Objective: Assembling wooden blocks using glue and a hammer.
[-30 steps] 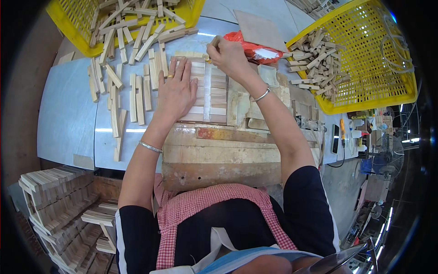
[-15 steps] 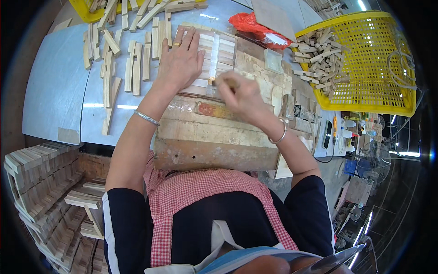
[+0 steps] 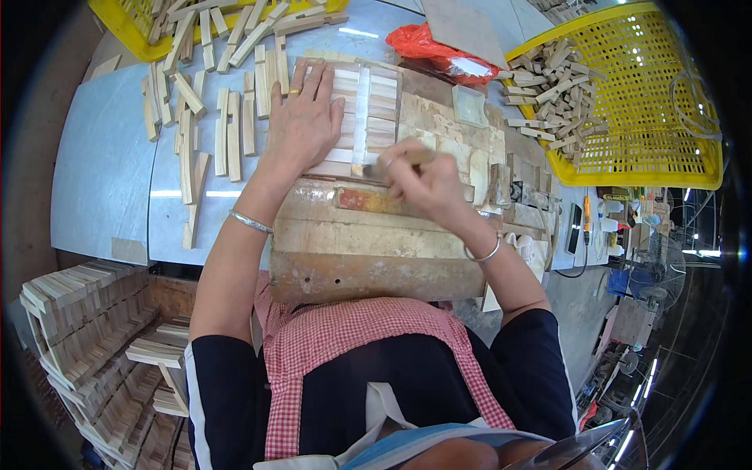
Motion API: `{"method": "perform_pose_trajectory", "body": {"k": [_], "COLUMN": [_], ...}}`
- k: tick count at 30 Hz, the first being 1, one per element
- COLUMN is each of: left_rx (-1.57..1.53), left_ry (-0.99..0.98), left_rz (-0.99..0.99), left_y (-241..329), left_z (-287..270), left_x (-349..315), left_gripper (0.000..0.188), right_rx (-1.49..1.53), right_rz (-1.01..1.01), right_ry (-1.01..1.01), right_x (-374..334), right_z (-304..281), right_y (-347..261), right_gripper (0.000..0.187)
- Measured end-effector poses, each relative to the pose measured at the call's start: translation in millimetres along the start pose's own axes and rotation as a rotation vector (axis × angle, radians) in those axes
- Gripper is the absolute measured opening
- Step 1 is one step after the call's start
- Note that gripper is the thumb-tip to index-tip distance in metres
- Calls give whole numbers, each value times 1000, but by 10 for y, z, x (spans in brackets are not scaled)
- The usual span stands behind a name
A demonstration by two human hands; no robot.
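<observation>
A row of pale wooden strips [image 3: 381,103] lies side by side on a worn board, crossed by a whitish, shiny band [image 3: 361,113]. My left hand [image 3: 305,129] rests flat over the left part of the strips, its fingers stretched out and pointing away from me. In my right hand [image 3: 427,178] is a small brush [image 3: 368,170], gripped between closed fingers. Its tip touches the near end of the band, at the strip closest to me. Motion blurs the fingers and the handle somewhat.
Loose notched wooden pieces [image 3: 222,133] lie left of the board. A yellow basket [image 3: 642,94] with short wooden pieces stands at right, another yellow basket [image 3: 125,27] at far left. A red plastic bag [image 3: 427,48] lies behind. Stacked wood [image 3: 86,313] fills the lower left.
The brush has shifted slightly toward me, off the band's lower part to its near end. My left hand stays pressed on the strips. The whole view has tilted a little.
</observation>
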State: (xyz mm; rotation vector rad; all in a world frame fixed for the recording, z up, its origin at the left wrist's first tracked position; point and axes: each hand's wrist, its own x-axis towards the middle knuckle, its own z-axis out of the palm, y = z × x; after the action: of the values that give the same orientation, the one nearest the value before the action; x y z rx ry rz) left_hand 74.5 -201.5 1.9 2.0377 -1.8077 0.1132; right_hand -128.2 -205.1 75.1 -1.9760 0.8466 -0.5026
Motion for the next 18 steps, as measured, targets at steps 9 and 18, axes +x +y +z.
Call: {"method": "perform_pose_trajectory", "body": {"k": [9, 18], "left_rx": [-15, -18], "left_ry": [3, -2], "left_rz": [27, 13], "left_y": [59, -6], "left_z": [-55, -44], "left_x": [25, 1], "left_gripper": [51, 51], "right_rx": [90, -3], "right_rz": [-36, 73], "right_ry": [328, -81], "right_x": [1147, 499], "right_z": [-240, -165], "right_y": [328, 38], "right_gripper": [21, 17]}}
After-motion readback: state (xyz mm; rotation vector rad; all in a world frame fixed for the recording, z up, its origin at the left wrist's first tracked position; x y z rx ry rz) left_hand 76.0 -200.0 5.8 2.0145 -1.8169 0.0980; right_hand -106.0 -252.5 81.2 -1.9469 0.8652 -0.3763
